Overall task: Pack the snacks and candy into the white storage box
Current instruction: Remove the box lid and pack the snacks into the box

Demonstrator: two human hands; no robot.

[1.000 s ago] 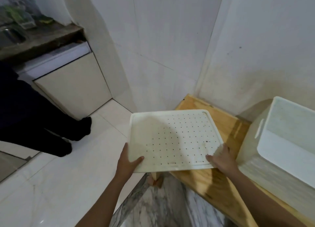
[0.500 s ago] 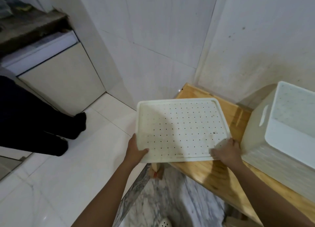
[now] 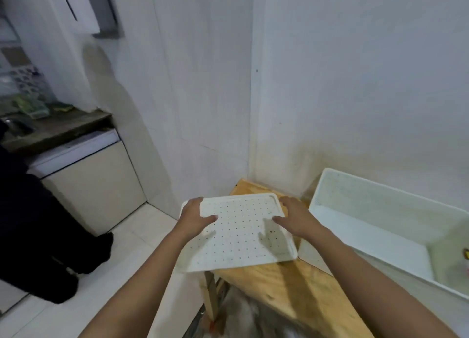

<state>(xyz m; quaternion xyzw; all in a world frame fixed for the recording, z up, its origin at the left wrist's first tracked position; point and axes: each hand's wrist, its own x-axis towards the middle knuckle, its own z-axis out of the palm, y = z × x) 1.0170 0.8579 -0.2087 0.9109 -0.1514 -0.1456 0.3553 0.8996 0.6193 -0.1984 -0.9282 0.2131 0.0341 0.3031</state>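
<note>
- Head view, grips: the left grip (image 3: 195, 217) and the right grip (image 3: 295, 217) hold the flat white perforated plastic lid (image 3: 243, 236) by its two side edges. Thumbs lie on its top face and fingers bend at the far corners. Neither grip is free.
- Head view, lid: it lies between the grips, near level, partly over the pale wooden surface (image 3: 274, 287). Its left part overhangs the surface end below the left grip. Whether it rests on the wood or is carried just above it cannot be told.
- Head view, deciding relation: the open rectangular white plastic storage box (image 3: 375, 200) stands on the surface to the right of both grips. It is just beside the right grip, which is the nearer. Its long axis runs rightward from the grips and out of frame. The lid's near right corner is just beside the box's left wall; contact cannot be confirmed.
- Head view, box condition: uncovered, with smooth, rigid-looking walls. A small yellow item (image 3: 466, 253) shows inside, far right of the grips, too cut off to identify.
- Judgement: the box stands ready to fill, but both grips must first release the lid.
</note>
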